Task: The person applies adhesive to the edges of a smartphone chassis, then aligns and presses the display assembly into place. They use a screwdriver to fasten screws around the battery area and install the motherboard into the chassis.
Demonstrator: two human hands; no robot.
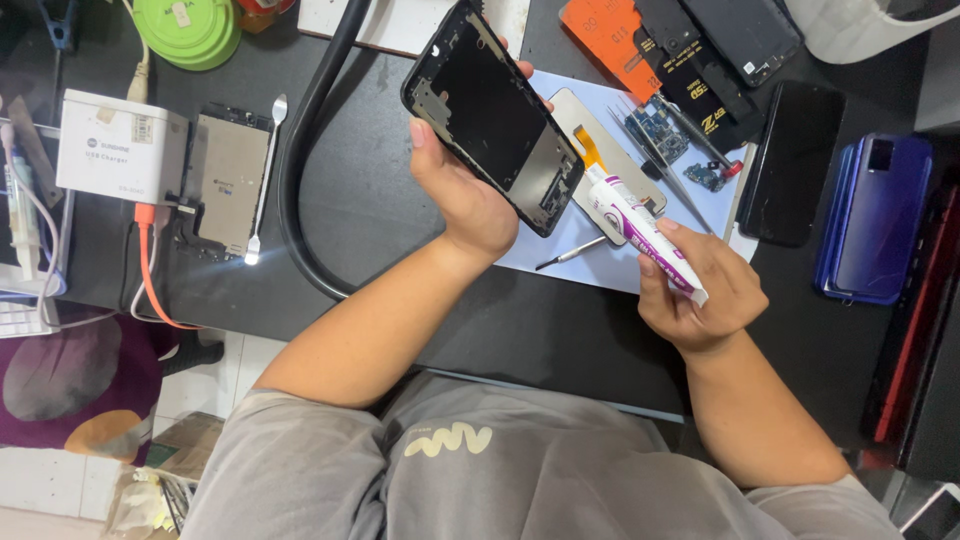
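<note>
My left hand holds a black phone frame tilted up above the dark desk, its open inner side facing me. My right hand grips a white and purple glue tube, its tip pointing up-left toward the frame's lower right edge, close to it. Below the frame lies a pale blue work mat with a thin metal tool and a flat phone part with an orange flex cable.
A white charger box with an orange cable sits at left beside a bare phone panel and a metal spudger. A thick black hose curves across the desk. Circuit boards, a black phone and blue phones lie at right.
</note>
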